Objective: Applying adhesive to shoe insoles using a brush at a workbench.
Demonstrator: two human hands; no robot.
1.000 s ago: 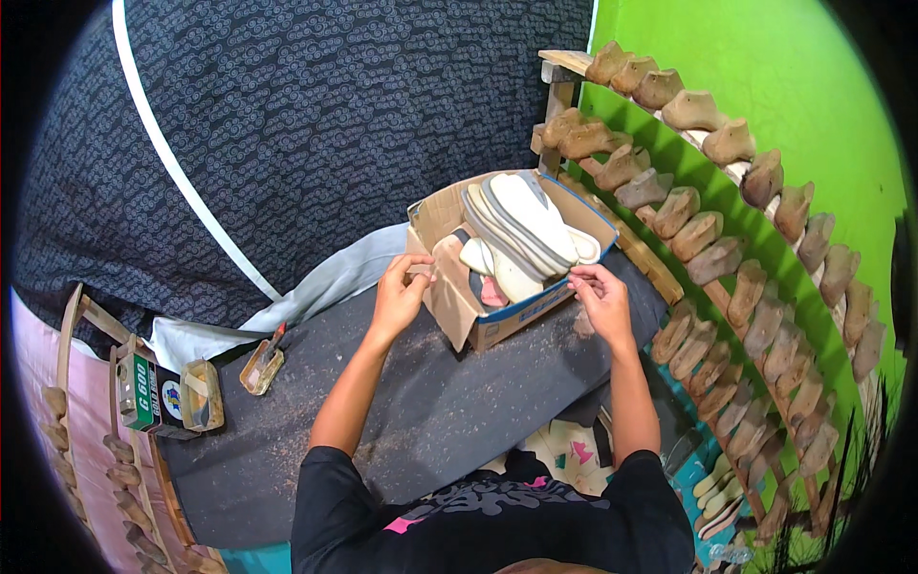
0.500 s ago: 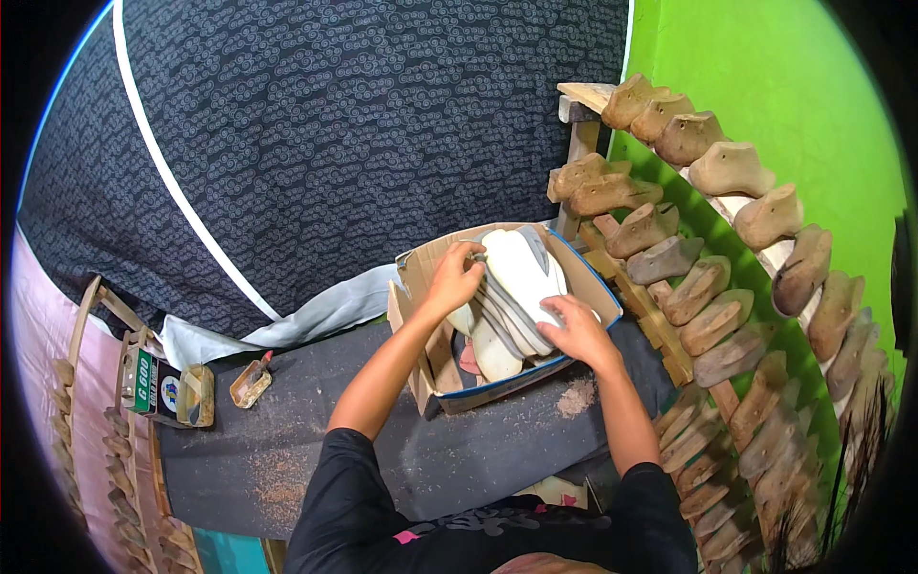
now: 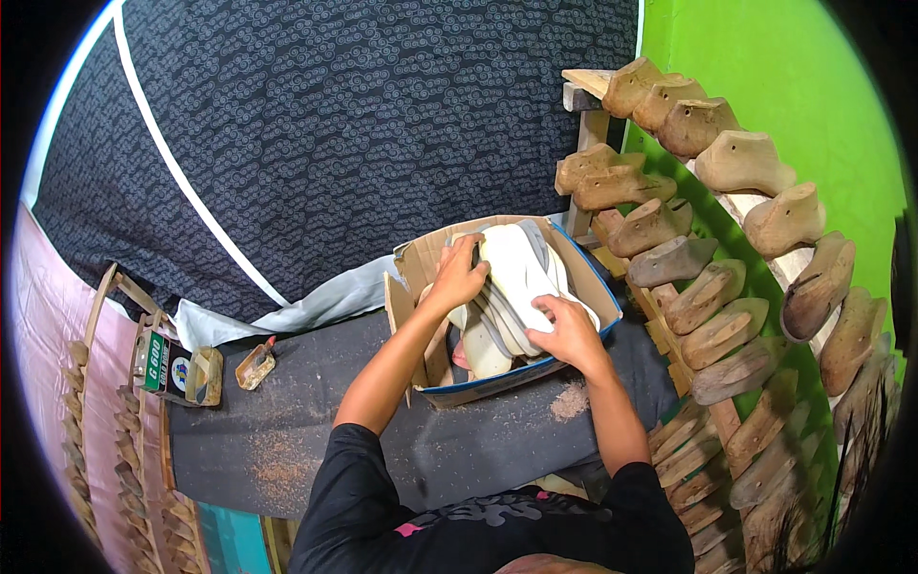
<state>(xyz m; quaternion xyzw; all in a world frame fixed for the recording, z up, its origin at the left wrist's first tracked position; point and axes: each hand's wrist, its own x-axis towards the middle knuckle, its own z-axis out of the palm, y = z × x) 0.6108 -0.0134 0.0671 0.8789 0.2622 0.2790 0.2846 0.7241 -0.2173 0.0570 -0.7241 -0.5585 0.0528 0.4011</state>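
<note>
A cardboard box (image 3: 478,390) with a blue rim holds a bundle of white and grey shoe soles (image 3: 512,263), stacked and leaning over each other. My left hand (image 3: 461,275) is at the stack's left side, its fingers bent over the edges of the soles. My right hand (image 3: 566,330) grips the lower right part of the top white sole, thumb and fingers curled on it. Under the stack a pink piece (image 3: 460,356) shows in part; what else lies at the bottom of the box is hidden.
Wooden shoe lasts (image 3: 741,163) line tilted racks along the green wall at right. On the dark tabletop (image 3: 373,450) lie wood shavings (image 3: 284,457). A small tray (image 3: 255,366) and a green-and-black container (image 3: 170,368) stand at left. More lasts hang at far left.
My right hand has shifted slightly, its fingers now bent more tightly on the top sole. The left hand stays at the stack's left edge. The view has shifted a little.
</note>
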